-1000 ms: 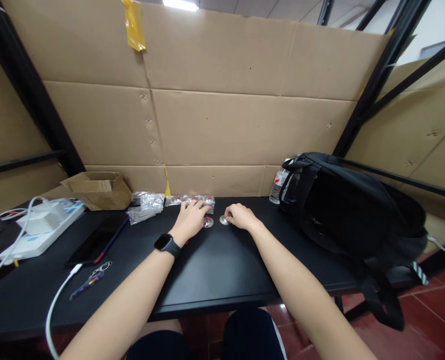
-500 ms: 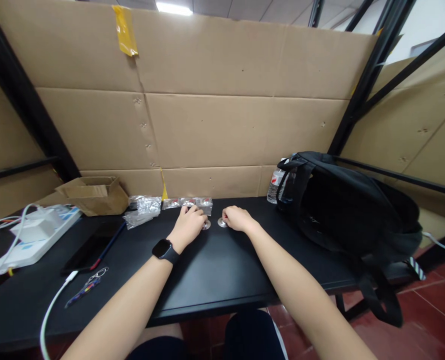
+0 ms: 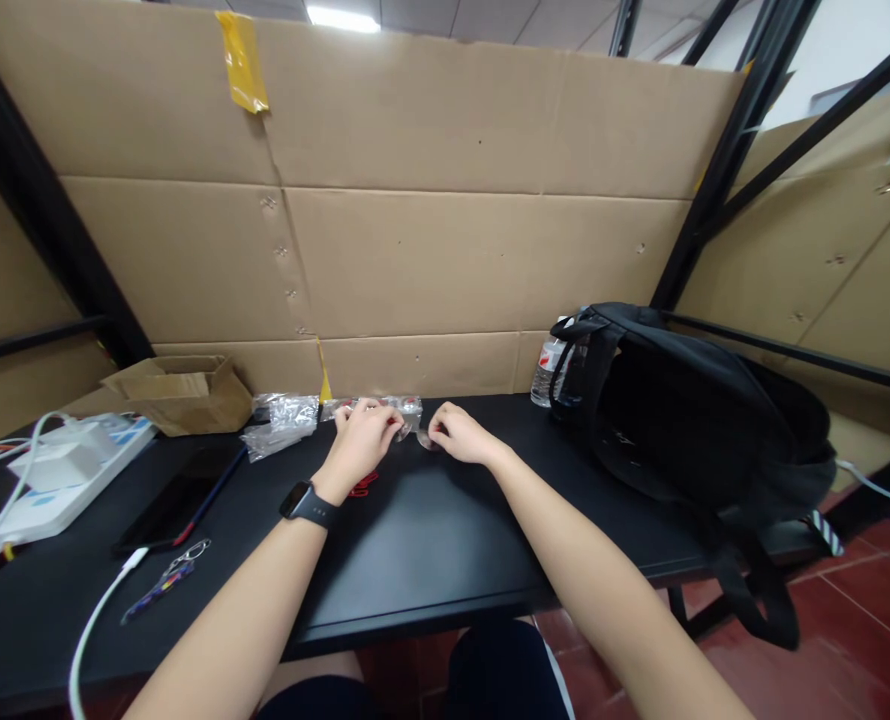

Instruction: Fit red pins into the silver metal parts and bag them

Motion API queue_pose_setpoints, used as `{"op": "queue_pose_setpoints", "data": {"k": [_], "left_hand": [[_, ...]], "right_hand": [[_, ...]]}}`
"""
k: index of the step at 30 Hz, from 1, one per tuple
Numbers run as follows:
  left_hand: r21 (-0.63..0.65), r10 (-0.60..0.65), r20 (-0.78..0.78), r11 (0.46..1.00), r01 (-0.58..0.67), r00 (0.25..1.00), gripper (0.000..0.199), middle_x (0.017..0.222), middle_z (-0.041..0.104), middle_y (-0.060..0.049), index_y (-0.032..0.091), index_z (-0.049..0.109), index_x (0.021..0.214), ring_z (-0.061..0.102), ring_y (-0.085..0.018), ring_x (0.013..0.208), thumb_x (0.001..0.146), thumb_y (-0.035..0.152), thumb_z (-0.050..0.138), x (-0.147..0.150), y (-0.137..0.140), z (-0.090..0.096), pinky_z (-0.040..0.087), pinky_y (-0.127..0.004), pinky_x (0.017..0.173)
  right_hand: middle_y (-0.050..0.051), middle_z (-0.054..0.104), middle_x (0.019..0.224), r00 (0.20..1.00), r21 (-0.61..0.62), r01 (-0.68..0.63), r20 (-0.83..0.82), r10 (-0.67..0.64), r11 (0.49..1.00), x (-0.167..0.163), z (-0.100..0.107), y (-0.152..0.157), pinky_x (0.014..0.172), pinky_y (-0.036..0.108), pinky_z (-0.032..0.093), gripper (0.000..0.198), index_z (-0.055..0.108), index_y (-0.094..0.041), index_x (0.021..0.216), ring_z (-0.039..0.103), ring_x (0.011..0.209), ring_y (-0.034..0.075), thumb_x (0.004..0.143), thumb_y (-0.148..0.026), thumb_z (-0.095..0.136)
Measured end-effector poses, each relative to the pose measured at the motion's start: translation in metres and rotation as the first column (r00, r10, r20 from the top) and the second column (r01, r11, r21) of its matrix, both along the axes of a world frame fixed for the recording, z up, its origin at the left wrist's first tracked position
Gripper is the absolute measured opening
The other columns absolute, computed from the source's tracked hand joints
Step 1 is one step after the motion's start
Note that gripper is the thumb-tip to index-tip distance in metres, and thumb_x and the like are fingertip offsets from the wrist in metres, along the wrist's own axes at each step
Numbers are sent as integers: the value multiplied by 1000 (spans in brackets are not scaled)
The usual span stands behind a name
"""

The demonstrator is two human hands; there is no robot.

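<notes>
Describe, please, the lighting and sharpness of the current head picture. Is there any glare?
Head view: the ceiling light glares white, and the black table shows a soft sheen; also in the head view, the clear disc at the right hand is too indistinct for fine detail.

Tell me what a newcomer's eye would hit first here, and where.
Likely first: the bulky black fabric backpack, slumped across the right end of the flat black desktop. Then the bare left hand and bare right hand, close together near mid-desk, fingertips at small clear discs. Behind everything stands the tall brown cardboard panel, with a bright yellow tape strip at its upper left.
</notes>
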State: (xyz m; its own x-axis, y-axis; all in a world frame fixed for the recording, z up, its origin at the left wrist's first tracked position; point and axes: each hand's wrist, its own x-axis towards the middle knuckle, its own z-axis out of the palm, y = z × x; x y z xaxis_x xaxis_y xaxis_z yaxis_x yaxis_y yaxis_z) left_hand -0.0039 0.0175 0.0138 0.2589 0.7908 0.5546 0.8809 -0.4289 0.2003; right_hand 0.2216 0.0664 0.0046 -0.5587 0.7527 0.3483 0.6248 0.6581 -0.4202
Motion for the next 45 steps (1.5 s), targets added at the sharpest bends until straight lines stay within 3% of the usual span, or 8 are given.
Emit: {"op": "queue_pose_setpoints", "data": {"k": [4,10,20,28,33,37,40,45], "left_hand": [[-1,31,126,1000,-31,992,14,107,74,-5,28,70,92,56,-28,112,95,31,57,-5,1,5,29,-47,99],[14,9,327,1000,-14,945,17,105,75,-3,27,71,96,60,-26,110,95,37,58,8,-5,7,38,-43,99],[-36,-1,336,999,14,942,16,109,76,-2,27,71,99,60,-25,114,95,35,58,14,-3,0,40,-41,101],[-86,147,182,987,-133,972,36,132,67,-8,28,65,123,52,-29,126,103,46,41,1,4,-4,34,-46,102],[-352,-69,-75,935,38,995,42,120,72,-8,26,74,109,59,-30,117,102,48,39,-13,11,-13,37,-44,97],[-408,-228,-146,900,151,963,38,133,65,-7,31,70,124,57,-30,124,97,48,49,-5,6,-16,37,-44,100],[-427,-272,-161,886,182,949,40,136,63,-8,32,67,129,57,-29,124,97,49,49,6,0,-17,37,-45,102],[-467,-332,-190,859,212,924,41,140,58,-7,37,61,136,58,-29,124,96,44,52,10,-5,-15,38,-46,102]], "right_hand": [[5,65,99,887,-95,-12,-461,-34,995,-9,4,4,86,29,49,9,66,-18,86,61,94,16,90,-24,61],[6,68,110,675,-323,-221,-732,-95,920,-23,3,-9,71,27,53,26,62,-19,88,67,87,16,83,-43,70],[5,69,111,546,-504,-543,-820,-175,672,-26,7,-24,73,29,60,42,64,-27,119,75,78,16,80,-29,80],[8,72,105,437,-541,-497,-831,-343,678,-15,13,-11,75,29,60,46,67,-20,123,75,76,17,79,-21,79],[5,68,102,621,-474,-204,-739,-261,856,3,10,1,72,28,58,57,66,-22,127,70,74,14,73,-23,83],[6,68,104,903,-144,76,-409,-129,987,14,10,8,85,33,54,50,72,-21,121,67,84,16,72,-23,82],[8,70,104,991,21,66,-114,-64,998,20,13,6,90,32,50,53,73,-18,120,67,90,19,69,-25,85],[3,74,83,992,-148,47,127,-28,988,22,19,-3,67,24,48,39,76,-17,100,67,73,17,65,-32,88]]}}
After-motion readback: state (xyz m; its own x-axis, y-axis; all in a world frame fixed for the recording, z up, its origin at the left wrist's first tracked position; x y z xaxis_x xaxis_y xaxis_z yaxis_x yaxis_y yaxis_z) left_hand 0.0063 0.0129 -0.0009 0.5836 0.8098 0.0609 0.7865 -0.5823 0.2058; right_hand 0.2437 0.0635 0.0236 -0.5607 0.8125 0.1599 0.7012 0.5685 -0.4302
